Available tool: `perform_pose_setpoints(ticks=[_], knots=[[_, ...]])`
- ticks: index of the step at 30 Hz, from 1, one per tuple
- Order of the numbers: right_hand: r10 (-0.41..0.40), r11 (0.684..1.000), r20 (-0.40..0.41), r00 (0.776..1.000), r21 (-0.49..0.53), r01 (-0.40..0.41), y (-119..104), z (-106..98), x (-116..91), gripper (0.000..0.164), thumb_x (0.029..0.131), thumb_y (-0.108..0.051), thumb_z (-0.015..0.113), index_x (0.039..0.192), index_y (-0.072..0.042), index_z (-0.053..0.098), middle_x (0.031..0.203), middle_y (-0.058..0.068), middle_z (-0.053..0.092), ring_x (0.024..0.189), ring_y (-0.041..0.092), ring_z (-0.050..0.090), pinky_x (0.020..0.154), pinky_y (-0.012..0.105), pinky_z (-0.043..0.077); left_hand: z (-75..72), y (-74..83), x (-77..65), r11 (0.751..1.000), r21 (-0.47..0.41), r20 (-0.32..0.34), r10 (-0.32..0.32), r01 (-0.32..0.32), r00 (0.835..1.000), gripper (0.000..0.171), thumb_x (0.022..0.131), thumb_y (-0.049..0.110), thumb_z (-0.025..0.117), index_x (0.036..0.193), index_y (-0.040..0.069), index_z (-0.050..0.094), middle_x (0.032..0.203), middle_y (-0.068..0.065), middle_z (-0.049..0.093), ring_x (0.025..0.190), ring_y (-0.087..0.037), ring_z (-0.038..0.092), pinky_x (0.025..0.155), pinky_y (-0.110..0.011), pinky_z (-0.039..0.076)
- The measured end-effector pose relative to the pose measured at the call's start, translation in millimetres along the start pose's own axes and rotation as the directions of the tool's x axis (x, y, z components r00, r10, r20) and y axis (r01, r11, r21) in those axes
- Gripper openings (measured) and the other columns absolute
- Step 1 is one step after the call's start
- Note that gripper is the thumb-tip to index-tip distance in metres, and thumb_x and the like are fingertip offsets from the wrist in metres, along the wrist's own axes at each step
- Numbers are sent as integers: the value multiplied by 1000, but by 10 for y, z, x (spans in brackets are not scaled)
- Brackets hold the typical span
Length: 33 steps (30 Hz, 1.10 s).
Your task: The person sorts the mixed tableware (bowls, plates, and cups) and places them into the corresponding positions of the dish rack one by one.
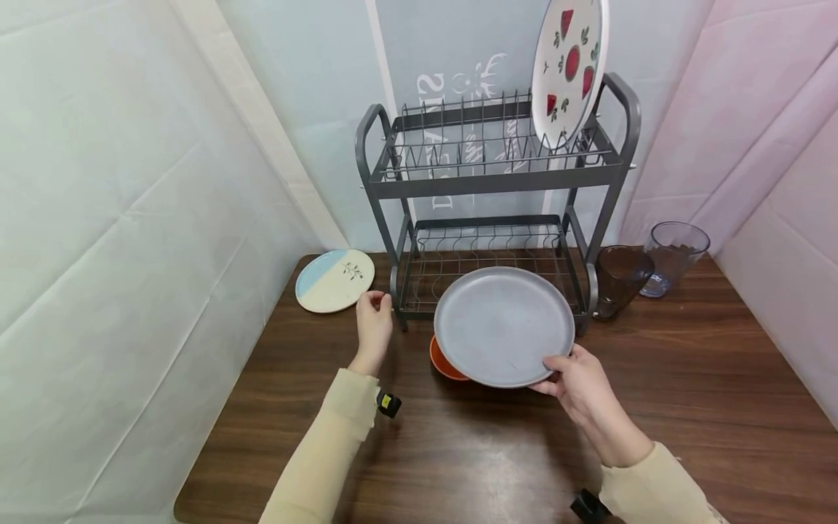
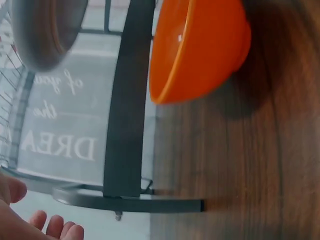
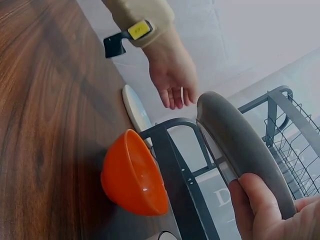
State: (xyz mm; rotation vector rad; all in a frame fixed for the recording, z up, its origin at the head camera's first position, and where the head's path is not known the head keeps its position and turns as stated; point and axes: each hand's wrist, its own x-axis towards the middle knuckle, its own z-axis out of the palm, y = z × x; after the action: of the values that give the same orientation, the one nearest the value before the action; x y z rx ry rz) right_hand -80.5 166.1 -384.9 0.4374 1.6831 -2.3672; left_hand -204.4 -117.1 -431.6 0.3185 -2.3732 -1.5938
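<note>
Starting at the left with an oval plate, part pale blue and part cream, laid flat on the bench beside the rack, likely put there to lie steady and out of the way. Coming next to the left hand, holding nothing, fingers loosely bent near the rack's left post; impossible to tell any contact with the metal. Perhaps kept close as spare support, though well apart from the gray plate.

Moving on to an orange bowl, resting mouth up on the bench in front of the rack, probably stable thanks to its small foot, and partly covered from above in the head view. Finding the gray plate over that bowl, raised in the air before the lower tier, with a gap between plate and bowl in the left wrist view. Gripped at the near right rim by the right hand, thumb on the upper face, fingers tucked beneath: presumably so as to leave most of the rim free, at the cost of carrying all the weight from one side.

Higher up, toward the right end of the upper tier, meeting a patterned plate stood on edge among the wires, seemingly for upright support in little width. Ending with a dark cup and a clear cup, set right of the rack, perhaps to spare working room.
</note>
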Motion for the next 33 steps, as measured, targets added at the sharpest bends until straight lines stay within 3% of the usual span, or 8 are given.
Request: perform_pose_setpoints(ticks=[3, 7, 11, 15, 18, 22, 26, 33], knots=[[-16, 1000, 11, 1000, -1, 16, -15, -16, -5, 42, 86, 3, 34, 125, 3, 19, 79, -8, 58, 69, 8, 63, 61, 27, 53, 33, -36, 130, 999, -42, 44, -28, 30, 999, 33, 92, 21, 44, 118, 2, 40, 115, -15, 45, 108, -26, 47, 90, -37, 41], [-33, 999, 19, 999, 8, 33, -62, -37, -8, 34, 87, 3, 34, 119, -2, 25, 78, -7, 59, 67, 9, 64, 59, 25, 52, 103, -51, 248, 998, -45, 115, -39, 44, 993, 37, 93, 22, 41, 125, 3, 37, 119, -16, 48, 112, -26, 48, 92, -39, 40], [-43, 998, 12, 999, 46, 43, -130, -47, -11, 27, 86, 5, 35, 109, -9, 30, 75, -5, 59, 62, 9, 63, 54, 22, 52, 176, -71, 333, 999, -24, 137, -23, 27, 990, 32, 94, 22, 38, 120, 4, 44, 108, -14, 58, 103, -24, 54, 87, -37, 41], [-76, 996, 13, 997, 56, 75, -198, -65, -16, 27, 87, 5, 35, 108, -10, 30, 75, -4, 60, 61, 9, 64, 54, 23, 52, 212, -59, 385, 996, -69, 118, -47, 56, 992, 30, 95, 24, 37, 116, 4, 46, 95, -10, 62, 89, -22, 59, 76, -30, 42], [-115, 992, 28, 993, 49, 113, -251, -85, -19, 32, 87, 5, 35, 116, -6, 27, 78, -6, 61, 63, 9, 65, 55, 24, 52, 212, -45, 415, 991, -106, 127, -70, 83, 989, 29, 95, 25, 36, 115, 5, 45, 84, -6, 57, 76, -21, 55, 65, -26, 40], [-177, 981, 49, 983, 85, 173, -319, -108, -25, 36, 86, 7, 36, 118, -6, 27, 79, -5, 62, 63, 10, 65, 53, 23, 52, 195, -79, 480, 987, -134, 209, -58, 87, 976, 29, 95, 28, 33, 113, 7, 42, 73, -1, 43, 62, -17, 42, 55, -24, 35], [-251, 958, 76, 965, 164, 236, -373, -120, -33, 31, 84, 11, 38, 107, -10, 34, 78, -1, 63, 60, 13, 65, 49, 24, 51, 189, -122, 539, 986, -152, 282, -27, 73, 959, 29, 95, 29, 32, 112, 7, 39, 71, -1, 38, 59, -13, 38, 54, -24, 33], [-341, 911, 118, 933, 285, 297, -456, -137, -43, 34, 83, 16, 37, 109, -6, 34, 79, 5, 64, 62, 18, 66, 48, 27, 51, 189, -71, 549, 973, -212, 331, -16, 91, 943, 25, 95, 24, 32, 111, 5, 37, 70, -2, 39, 58, -14, 37, 56, -26, 33]])
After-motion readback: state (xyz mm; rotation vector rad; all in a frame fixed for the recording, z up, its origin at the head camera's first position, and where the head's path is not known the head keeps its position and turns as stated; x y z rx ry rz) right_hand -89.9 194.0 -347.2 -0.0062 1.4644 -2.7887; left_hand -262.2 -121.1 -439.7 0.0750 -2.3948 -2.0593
